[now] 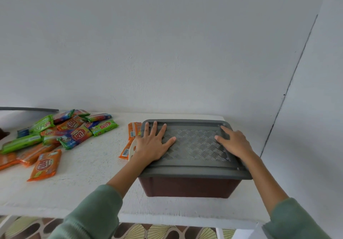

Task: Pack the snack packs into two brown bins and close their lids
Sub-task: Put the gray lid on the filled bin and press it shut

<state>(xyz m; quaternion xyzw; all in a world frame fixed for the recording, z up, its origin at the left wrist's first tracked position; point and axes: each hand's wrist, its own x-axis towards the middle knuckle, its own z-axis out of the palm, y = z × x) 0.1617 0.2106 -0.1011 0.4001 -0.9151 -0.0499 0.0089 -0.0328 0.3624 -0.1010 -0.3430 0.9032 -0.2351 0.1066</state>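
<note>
- Brown bin stands at the right end of the white counter, near its front edge; only the front wall shows below the lid.
- Grey lid lies on top of the bin and covers it fully; contents are hidden. I cannot tell whether it is snapped down.
- Left hand: palm flat on the lid's left part, fingers straight and spread, tips reaching the far rim. Nothing is gripped.
- Right hand: laid on the lid's right part, fingers extended toward the far right corner, thumb pointing inward. No grasp here either, contact only.
- Snack packs, green, orange and blue, lie in a loose heap on the left part of the counter, well apart from the bin; the heap is cut off by the frame's left edge.
- Two orange packs lie just beside the bin's left side, the nearer one partly hidden behind the left hand.
- White rounded item by the left wrist: too little visible to identify.
- Dark shape at the counter's left edge: cut off, not identifiable.
- Green sleeves cover both forearms.
</note>
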